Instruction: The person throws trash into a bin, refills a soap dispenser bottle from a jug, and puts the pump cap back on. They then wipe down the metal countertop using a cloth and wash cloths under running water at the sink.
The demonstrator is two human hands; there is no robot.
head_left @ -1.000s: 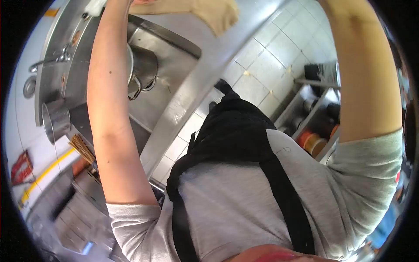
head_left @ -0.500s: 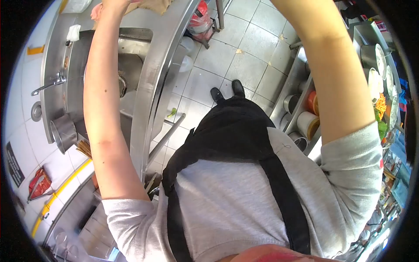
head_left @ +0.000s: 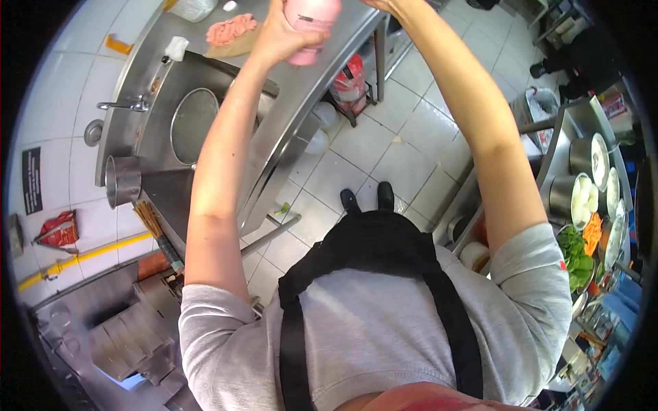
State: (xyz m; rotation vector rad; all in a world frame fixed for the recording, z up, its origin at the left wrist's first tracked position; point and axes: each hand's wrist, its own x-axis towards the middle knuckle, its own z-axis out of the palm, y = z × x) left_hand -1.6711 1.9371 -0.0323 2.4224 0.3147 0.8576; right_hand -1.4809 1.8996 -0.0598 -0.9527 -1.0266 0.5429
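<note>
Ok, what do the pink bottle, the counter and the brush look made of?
Bottle: probably plastic, smooth and lightly glossy, judging by its even pink colour and soft sheen. Counter: metal, likely stainless steel, with a grey surface and bright, streaky reflections. Brush: the bristles look like bamboo or another stiff plant fibre, dull, as their thin straw-brown strands suggest.

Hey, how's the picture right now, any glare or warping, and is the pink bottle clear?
Head view: wide-angle distortion bows the steel counter and the corners go black; light glints off the floor tiles; the pink bottle looks fairly sharp, but the top border crops it and its lettering is unreadable.
</note>
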